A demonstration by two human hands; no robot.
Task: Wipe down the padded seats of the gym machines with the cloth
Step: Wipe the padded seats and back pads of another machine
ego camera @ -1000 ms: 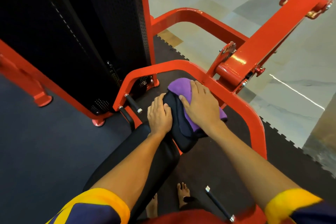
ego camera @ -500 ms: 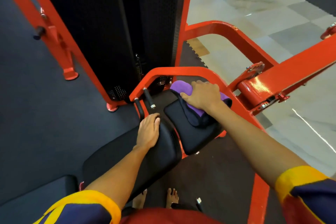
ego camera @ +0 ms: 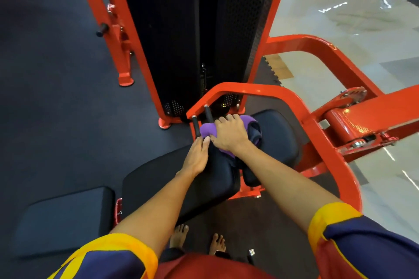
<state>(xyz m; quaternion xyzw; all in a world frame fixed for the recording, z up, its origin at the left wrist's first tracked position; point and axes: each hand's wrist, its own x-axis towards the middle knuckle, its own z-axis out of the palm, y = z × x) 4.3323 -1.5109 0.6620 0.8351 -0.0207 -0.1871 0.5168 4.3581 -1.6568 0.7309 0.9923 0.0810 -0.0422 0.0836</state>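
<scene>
Pressing bunched purple cloth (ego camera: 206, 130) onto far end of black padded seat (ego camera: 217, 180), right hand (ego camera: 229, 135) curls round it to scrub; left hand (ego camera: 196, 159) lies flat, fingers straight, likely steadying the seat.

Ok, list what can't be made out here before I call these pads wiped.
Head view:
Pad beneath the purple cloth: covered by cloth and right hand.
Part of the middle pad: covered by the left hand.
Top of the black weight tower: cut off by the upper edge.
Dirt or dampness on the right pad: too fine to tell.
</scene>
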